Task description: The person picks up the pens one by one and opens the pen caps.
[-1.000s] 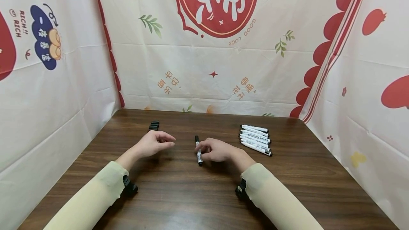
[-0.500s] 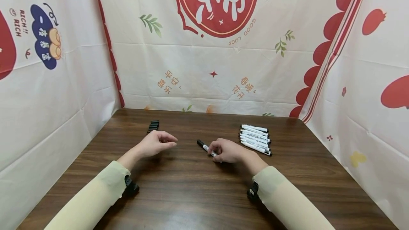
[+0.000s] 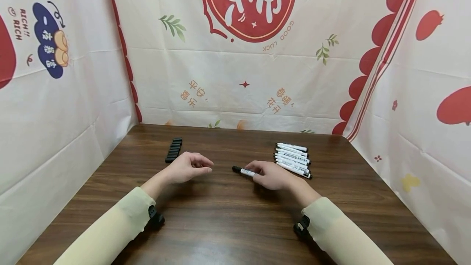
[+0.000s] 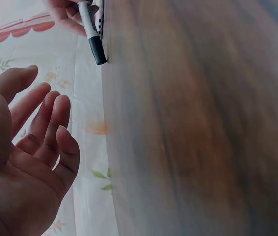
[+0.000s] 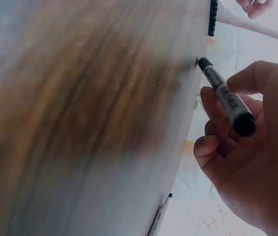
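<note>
My right hand (image 3: 270, 175) pinches a whiteboard marker (image 3: 247, 172) between thumb and fingers, its black cap pointing left toward the other hand. The right wrist view shows the marker (image 5: 227, 96) with a white printed barrel and black at both ends. My left hand (image 3: 187, 167) hovers over the table left of the marker, holding nothing; its fingers are relaxed and gently bent in the left wrist view, palm (image 4: 26, 172) visible. Behind it, several black marker caps (image 3: 174, 149) lie in a row.
Several white markers without caps (image 3: 292, 159) lie side by side on the brown wooden table (image 3: 220, 220), right of and beyond my right hand. A printed white cloth (image 3: 228, 68) hangs behind the table and along both sides.
The right hand has moved right, and the marker has turned from pointing away to pointing left. The left hand has shifted slightly right, uncovering more of the cap row.
</note>
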Tool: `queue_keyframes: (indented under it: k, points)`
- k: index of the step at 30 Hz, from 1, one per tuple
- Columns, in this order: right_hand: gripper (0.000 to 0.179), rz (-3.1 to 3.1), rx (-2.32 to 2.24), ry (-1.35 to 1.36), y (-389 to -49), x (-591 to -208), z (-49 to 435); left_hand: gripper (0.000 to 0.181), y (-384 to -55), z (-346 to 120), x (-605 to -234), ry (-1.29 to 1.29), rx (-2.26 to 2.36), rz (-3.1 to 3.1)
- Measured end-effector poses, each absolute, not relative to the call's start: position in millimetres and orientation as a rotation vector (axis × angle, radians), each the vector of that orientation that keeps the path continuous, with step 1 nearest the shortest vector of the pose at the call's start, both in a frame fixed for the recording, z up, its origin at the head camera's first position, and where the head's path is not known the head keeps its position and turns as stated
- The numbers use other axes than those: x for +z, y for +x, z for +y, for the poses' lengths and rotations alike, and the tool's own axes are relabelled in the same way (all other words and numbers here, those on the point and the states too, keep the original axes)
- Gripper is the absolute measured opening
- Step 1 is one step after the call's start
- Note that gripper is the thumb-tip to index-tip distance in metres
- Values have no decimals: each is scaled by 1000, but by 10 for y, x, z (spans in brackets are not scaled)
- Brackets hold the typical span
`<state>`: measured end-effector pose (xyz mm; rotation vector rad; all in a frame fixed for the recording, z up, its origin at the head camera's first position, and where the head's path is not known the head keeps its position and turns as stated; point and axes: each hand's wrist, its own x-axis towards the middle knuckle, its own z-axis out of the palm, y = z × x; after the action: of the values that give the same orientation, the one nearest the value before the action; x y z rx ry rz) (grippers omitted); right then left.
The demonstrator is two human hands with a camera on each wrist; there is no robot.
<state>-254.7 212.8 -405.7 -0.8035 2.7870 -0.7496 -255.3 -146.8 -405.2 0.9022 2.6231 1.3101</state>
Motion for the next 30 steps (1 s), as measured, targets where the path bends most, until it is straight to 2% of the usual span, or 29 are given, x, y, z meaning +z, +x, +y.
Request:
queue_keyframes:
  k: [9, 20, 30]
  points:
    - [28, 2886, -992, -779, -2503, -4030, 2180, 33, -2513, -1264, -4031, 952, 1323, 2600]
    - [25, 2652, -1360, -847, -2441, -3977, 2207, 42, -2492, -1077, -4016, 969, 1346, 2608]
    - [26, 2575, -1433, -910, -2365, -3928, 2124, 34, -2434, -902, -4032, 1079, 1439, 2526]
